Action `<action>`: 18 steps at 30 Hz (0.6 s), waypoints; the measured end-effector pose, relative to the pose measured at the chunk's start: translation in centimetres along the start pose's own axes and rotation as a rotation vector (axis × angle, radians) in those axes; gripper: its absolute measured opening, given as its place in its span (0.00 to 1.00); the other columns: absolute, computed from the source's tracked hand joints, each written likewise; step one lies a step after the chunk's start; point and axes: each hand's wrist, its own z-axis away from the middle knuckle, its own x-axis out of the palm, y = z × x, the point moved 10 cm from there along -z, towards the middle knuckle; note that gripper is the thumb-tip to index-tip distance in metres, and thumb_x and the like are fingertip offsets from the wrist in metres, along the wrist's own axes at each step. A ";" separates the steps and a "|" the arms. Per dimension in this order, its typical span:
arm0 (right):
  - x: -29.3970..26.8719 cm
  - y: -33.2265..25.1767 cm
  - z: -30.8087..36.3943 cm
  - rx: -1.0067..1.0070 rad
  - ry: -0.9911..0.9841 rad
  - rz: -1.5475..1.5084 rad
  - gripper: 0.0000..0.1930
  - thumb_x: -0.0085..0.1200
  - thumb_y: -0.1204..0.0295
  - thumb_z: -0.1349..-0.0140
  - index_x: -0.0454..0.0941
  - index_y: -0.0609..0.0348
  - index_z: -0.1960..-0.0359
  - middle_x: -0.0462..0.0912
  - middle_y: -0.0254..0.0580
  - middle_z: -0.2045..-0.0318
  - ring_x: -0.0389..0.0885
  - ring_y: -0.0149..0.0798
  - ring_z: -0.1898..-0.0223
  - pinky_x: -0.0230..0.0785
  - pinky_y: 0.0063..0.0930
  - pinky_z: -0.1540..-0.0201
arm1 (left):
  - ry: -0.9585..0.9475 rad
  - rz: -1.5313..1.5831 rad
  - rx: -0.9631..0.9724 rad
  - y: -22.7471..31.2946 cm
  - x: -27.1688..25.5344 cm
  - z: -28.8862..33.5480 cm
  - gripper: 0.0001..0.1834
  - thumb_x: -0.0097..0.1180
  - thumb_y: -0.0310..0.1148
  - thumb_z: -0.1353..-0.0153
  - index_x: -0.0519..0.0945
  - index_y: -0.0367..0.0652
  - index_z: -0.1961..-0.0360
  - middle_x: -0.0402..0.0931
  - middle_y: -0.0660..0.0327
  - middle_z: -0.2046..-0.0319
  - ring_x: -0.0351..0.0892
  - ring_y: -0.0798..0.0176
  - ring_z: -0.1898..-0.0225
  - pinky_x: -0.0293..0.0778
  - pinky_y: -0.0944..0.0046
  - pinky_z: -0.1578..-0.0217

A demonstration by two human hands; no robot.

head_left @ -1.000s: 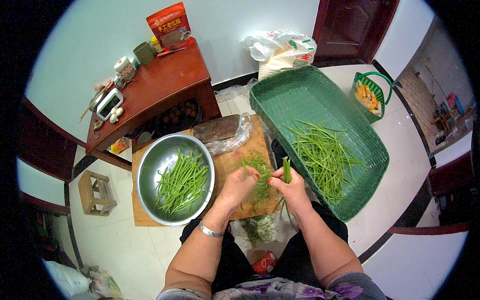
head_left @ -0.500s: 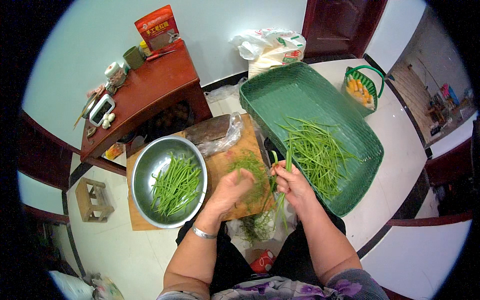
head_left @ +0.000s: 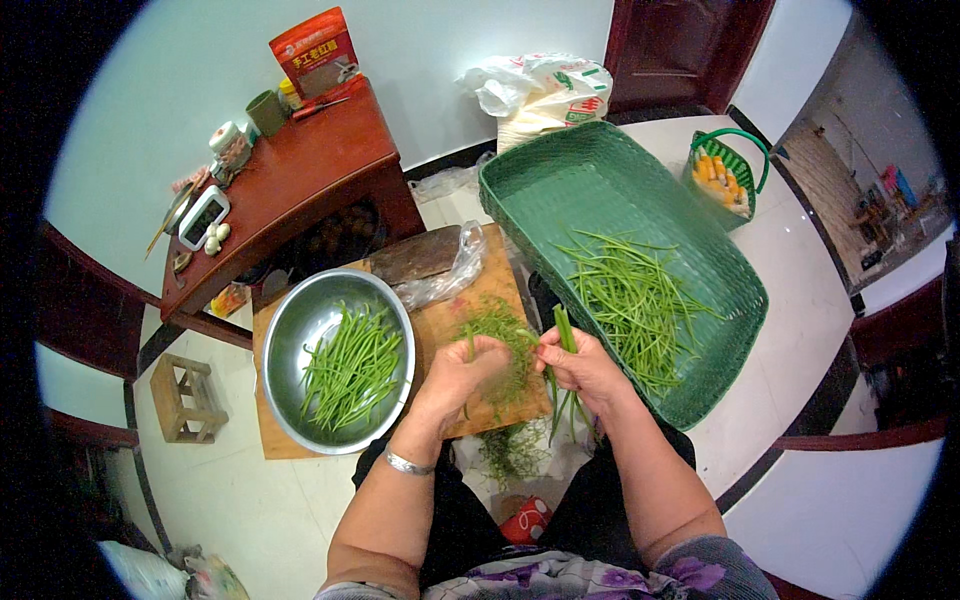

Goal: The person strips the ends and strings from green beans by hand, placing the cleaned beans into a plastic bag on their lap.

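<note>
My right hand [head_left: 583,372] is closed round a small bunch of long green stalks [head_left: 563,330], whose lower ends hang past my fingers. Close beside it, my left hand [head_left: 466,375] pinches a thin green stalk [head_left: 470,345]. Both hands are over the near edge of a wooden board [head_left: 440,335]. Fine green trimmings [head_left: 500,325] lie in a heap there, partly behind my left hand. A steel basin [head_left: 285,330] on the board's left holds cut green pieces. To the right, a green woven tray [head_left: 540,190] holds a loose pile of longer stalks [head_left: 640,310].
A dark block [head_left: 415,258] and a crumpled clear bag [head_left: 460,270] sit on the board's far side. Beyond stands a red-brown table [head_left: 310,150] with jars and a red pouch. A green handled basket [head_left: 720,180] is at the far right, a wooden stool [head_left: 185,400] at left.
My left hand has shifted slightly and now shows a stalk at its fingertips. The bunch in my right hand has turned, its upper ends standing closer together.
</note>
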 end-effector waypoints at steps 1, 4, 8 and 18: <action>0.3 0.0 0.0 -0.013 -0.007 0.034 0.08 0.53 0.70 0.50 0.68 0.55 0.70 0.74 0.34 0.80 0.54 0.19 0.90 0.43 0.13 0.88 | 0.009 0.034 -0.009 0.0 0.0 0.0 0.08 0.53 0.31 0.49 0.74 0.39 0.70 0.72 0.68 0.77 0.66 0.77 0.77 0.62 0.79 0.76; 0.8 -0.4 0.2 -0.046 -0.011 0.111 0.08 0.54 0.71 0.50 0.68 0.55 0.70 0.74 0.33 0.81 0.55 0.18 0.89 0.44 0.12 0.87 | 0.008 0.119 -0.033 0.2 0.4 0.0 0.08 0.52 0.32 0.49 0.74 0.40 0.68 0.72 0.68 0.78 0.63 0.79 0.80 0.58 0.80 0.80; 0.8 -0.6 0.1 -0.066 -0.002 0.199 0.06 0.53 0.72 0.50 0.69 0.56 0.71 0.74 0.32 0.80 0.59 0.19 0.86 0.49 0.12 0.84 | 0.002 0.154 -0.046 0.3 0.3 0.1 0.08 0.52 0.32 0.48 0.74 0.40 0.68 0.72 0.67 0.79 0.56 0.80 0.86 0.51 0.80 0.86; 1.9 -3.0 0.9 -0.288 0.041 0.592 0.06 0.54 0.74 0.51 0.72 0.61 0.73 0.74 0.30 0.78 0.70 0.23 0.75 0.62 0.18 0.69 | 0.049 0.007 -0.005 -0.2 -0.7 -0.3 0.04 0.50 0.32 0.49 0.73 0.43 0.74 0.69 0.71 0.81 0.57 0.81 0.85 0.52 0.79 0.85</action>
